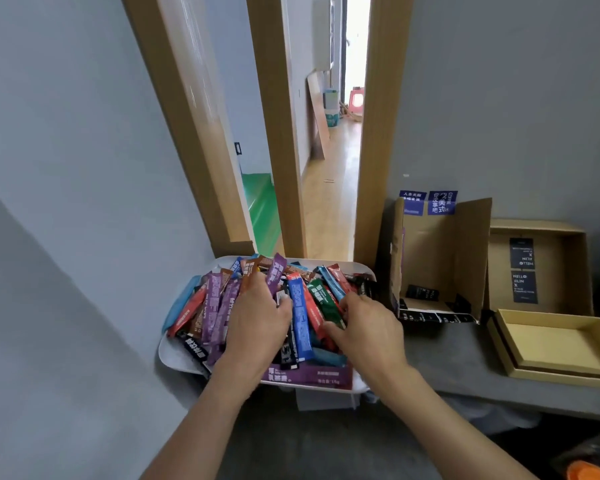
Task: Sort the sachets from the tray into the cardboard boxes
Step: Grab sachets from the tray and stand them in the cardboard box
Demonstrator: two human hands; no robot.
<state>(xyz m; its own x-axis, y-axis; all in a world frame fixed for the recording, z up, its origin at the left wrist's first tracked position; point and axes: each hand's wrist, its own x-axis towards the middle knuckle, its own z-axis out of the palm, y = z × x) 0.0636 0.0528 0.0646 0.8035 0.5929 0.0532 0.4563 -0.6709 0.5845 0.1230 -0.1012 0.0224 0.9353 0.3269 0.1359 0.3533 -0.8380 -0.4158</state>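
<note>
Sachets (300, 317) heap under both hands' grips: left hand (257, 323) and right hand (368, 327) curl, closure unclear.

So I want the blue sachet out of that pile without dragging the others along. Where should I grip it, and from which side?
Probably by its near end. The blue sachet lies on top of the pile in the tray, running away from you between the left hand and right hand. Its near end looks uncovered, so pinch across its narrow width from above and lift toward you.
</note>
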